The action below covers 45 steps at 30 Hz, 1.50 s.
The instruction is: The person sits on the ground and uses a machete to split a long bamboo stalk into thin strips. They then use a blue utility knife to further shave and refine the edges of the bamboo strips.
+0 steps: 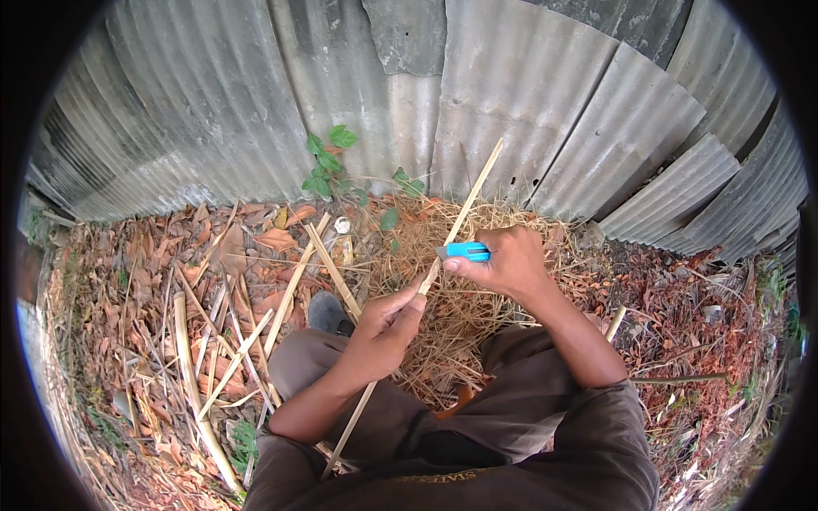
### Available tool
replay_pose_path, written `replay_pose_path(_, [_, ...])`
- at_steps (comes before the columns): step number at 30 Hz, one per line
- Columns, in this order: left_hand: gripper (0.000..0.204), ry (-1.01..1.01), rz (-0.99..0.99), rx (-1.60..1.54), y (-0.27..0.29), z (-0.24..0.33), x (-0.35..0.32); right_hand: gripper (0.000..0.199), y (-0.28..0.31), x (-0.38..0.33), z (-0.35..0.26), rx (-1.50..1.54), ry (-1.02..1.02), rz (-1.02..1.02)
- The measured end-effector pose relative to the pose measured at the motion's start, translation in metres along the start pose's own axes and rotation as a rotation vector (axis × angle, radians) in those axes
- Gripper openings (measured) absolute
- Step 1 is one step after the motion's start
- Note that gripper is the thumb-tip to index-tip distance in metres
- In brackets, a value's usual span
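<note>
A long thin bamboo stick (443, 255) slants across the middle, over the person's lap. Its top end points up at the grey wavy metal wall (528, 111), and its low end runs down past the left knee.

The left hand (383, 328) is closed around the stick, low down. The right hand (503, 260) is closed around a small blue knife (464, 250), just above the left hand. The knife tip touches the stick.

Under the stick lies a heap of thin yellow shavings (452, 307). Left of the stick, more split bamboo pieces (239, 341) lie on dry brown leaves (128, 281). A dark shoe (326, 313) sits just left of the stick. A little green plant (328, 162) grows by the wall, left of the stick's top.
</note>
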<state>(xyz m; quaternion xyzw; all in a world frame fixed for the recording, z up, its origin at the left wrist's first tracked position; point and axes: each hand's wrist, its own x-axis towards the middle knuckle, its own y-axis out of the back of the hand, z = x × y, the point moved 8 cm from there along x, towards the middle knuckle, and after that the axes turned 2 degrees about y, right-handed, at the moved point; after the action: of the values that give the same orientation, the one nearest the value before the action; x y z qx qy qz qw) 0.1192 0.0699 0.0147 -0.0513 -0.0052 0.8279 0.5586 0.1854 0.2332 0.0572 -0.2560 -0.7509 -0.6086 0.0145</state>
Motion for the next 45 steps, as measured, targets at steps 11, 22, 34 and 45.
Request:
replay_pose_path(11, [0.043,-0.019,0.054,0.052,0.007,0.001,-0.013,0.075,-0.014,0.008,0.014,0.035,-0.089,-0.018])
replay_pose_path(22, [0.044,0.034,-0.028,0.086,-0.001,-0.003,-0.016,0.075,0.006,0.016,0.072,-0.070,-0.314,0.050])
replay_pose_path(34, [0.042,-0.037,-0.147,0.127,-0.023,0.018,-0.025,0.084,0.044,-0.008,0.208,-0.007,-0.806,0.244])
replay_pose_path(45, [0.042,0.001,0.012,-0.025,-0.001,0.003,0.003,0.072,0.013,0.004,0.007,0.017,-0.038,0.033])
